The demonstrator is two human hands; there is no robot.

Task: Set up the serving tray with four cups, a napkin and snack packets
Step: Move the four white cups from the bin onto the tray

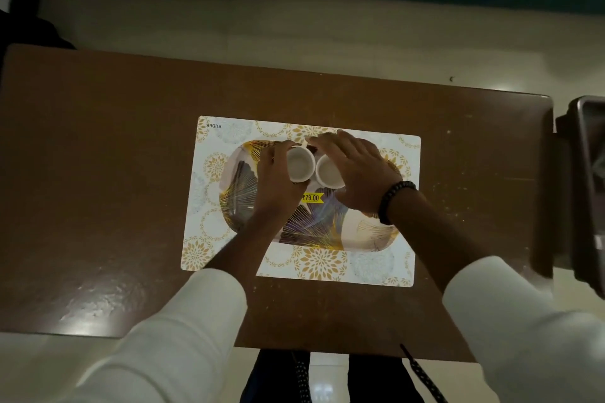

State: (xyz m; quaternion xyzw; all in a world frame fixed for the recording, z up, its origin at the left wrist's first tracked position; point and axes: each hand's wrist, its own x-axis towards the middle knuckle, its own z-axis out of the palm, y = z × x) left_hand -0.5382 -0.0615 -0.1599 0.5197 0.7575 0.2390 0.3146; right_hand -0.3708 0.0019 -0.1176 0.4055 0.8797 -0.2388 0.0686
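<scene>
White sleeves [183, 314] lead in; each cup is pinched by one grip: left [273, 173] on left cup [300, 167], right [357, 170] on right cup [328, 172], over the tray [242, 186].

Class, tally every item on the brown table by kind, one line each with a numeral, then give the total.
Small white ceramic cups: 2
Oval leaf-patterned serving tray: 1
White rectangular placemat with gold floral print: 1
Yellow price sticker: 1
Total: 5

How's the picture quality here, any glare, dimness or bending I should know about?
Head view: dim overall; glare patches on the table near the left sleeve and on the floor; wide-angle bending curves the table edges; both cups and the yellow price sticker stay readable; the grey object at the right edge is cut off.
</scene>
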